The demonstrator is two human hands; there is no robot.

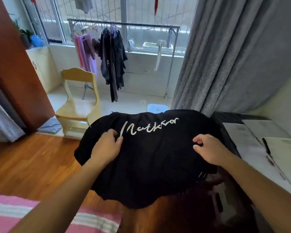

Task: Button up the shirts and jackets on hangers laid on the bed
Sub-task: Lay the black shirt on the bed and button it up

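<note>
1. A striped bed cover (32,214) is seen nearest, below the left forearm.
2. The black garment (151,158) is held up off the bed, pinched by the left hand (106,147) and the right hand (208,148).
3. It should be turned so any buttoned front is found; no buttons are seen.

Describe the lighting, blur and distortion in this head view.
Head view: daylight from the window backlights the room; the black garment shows almost no fold detail; wide-angle distortion bows the curtain and stretches both forearms; the papers at right are softly blurred.
</note>
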